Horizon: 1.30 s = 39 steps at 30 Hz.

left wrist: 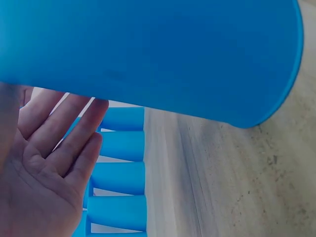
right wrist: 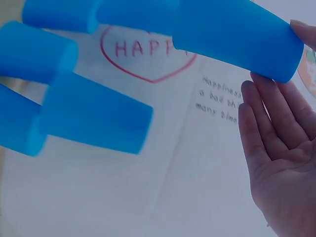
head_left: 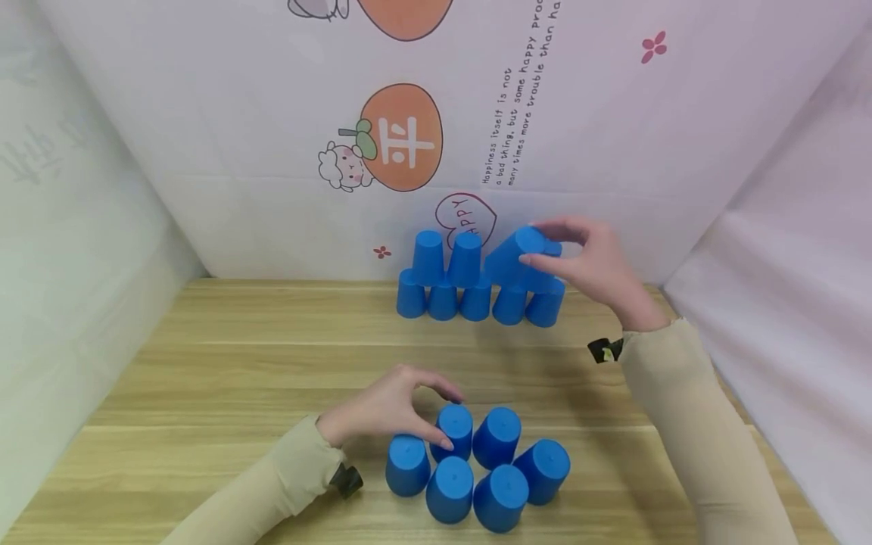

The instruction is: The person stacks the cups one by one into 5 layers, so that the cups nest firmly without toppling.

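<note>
Because the wide mouths face down, the right hand (head_left: 599, 265) pinches a tilted, tapered blue plastic-looking cup (head_left: 507, 259) near its narrow base, seemingly to keep the rim free above the row of inverted blue cups (head_left: 474, 303) by the wall (head_left: 599, 144). Likewise, the left hand (head_left: 384, 405) grasps the upside-down front cup (head_left: 459, 424), grouped with five others on the wood-grain counter (head_left: 272, 363). Both look smooth, plain and evenly flared.
</note>
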Motion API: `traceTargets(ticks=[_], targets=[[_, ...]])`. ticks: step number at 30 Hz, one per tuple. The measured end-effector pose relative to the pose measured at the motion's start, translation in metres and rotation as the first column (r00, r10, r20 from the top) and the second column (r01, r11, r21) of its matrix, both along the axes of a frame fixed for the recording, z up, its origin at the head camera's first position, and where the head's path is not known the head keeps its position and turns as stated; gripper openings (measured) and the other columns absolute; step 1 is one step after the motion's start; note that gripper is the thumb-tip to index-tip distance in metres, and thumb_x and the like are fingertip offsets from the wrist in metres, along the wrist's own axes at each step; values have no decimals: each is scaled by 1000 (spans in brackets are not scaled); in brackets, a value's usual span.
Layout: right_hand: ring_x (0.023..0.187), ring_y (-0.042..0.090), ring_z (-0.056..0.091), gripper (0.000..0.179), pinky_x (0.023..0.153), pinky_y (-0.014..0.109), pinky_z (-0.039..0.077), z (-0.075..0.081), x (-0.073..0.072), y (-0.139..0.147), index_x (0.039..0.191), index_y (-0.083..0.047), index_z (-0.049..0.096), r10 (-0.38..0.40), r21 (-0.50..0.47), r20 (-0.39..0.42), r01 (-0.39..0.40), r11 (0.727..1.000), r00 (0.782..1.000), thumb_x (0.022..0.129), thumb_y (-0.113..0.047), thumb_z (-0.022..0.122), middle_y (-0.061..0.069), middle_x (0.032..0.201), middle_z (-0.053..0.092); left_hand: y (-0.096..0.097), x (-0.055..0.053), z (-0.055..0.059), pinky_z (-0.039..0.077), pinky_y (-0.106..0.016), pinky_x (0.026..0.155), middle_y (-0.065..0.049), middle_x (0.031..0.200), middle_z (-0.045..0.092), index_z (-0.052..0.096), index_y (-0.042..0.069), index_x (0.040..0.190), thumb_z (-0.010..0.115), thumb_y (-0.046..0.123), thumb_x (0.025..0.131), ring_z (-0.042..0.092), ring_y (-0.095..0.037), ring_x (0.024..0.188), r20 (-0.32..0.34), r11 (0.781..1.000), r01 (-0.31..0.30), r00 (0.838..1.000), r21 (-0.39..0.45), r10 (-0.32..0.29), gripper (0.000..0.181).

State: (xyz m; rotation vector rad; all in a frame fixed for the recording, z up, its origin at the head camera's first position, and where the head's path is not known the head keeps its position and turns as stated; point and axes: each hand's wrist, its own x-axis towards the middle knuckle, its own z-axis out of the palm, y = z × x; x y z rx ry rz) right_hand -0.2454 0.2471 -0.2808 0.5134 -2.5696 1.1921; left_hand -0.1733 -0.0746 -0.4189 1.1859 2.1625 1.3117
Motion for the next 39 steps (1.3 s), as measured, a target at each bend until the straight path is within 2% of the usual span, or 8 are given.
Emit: traceTargets(ticks=[5,10,14,20,27,33,39], targets=[[123,29,57,58,105,59,41,15,-12,1,130,-9,68,-56,-9,-35,56,998,998,86,-43,82,9,127,68,-1,-1,0,42,-52,108,18,119,68,73,18,124,89,35,81,60,-5,117,1,1000,9,1000,-27,-9,49],[128,26,54,63,106,56,41,22,-21,1,131,-10,69,-111,5,-18,111,994,994,84,-50,82,9,128,68,-1,-2,3,43,-50,108,18,118,69,74,18,122,88,37,82,60,-4,117,-11,998,14,1000,-61,-15,46],[131,26,51,67,108,56,40,22,-28,1,134,-11,68,-138,24,17,137,990,990,84,-54,80,9,131,66,0,-2,6,43,-49,108,17,118,69,74,19,121,87,39,82,60,-4,117,-23,996,10,1000,-90,-12,46],[134,31,47,72,108,57,39,12,-44,-1,137,-11,65,-150,51,80,147,988,985,85,-57,77,9,137,63,-1,-1,7,44,-50,107,18,116,69,74,19,122,87,40,82,60,-3,116,-20,995,7,1000,-100,-9,47],[133,34,47,67,107,59,39,-7,-60,-3,136,-7,65,-140,113,105,128,985,985,88,-51,77,13,138,62,-1,-1,7,44,-50,107,18,115,69,73,19,123,87,39,82,61,-3,114,-10,995,8,1000,-98,-9,47],[131,34,50,64,106,58,42,-17,-69,-8,134,-6,67,-121,165,131,99,981,984,88,-49,78,14,134,64,-1,-2,6,43,-51,108,18,115,69,73,19,122,87,40,82,60,-3,115,-3,996,11,1000,-93,-12,47],[125,34,54,57,102,56,45,-26,-73,-10,129,-4,69,-88,206,118,63,977,989,88,-42,80,15,126,67,-1,-3,5,44,-49,107,18,115,69,73,19,122,87,41,82,60,-3,115,-21,995,11,1000,-95,-13,48]])
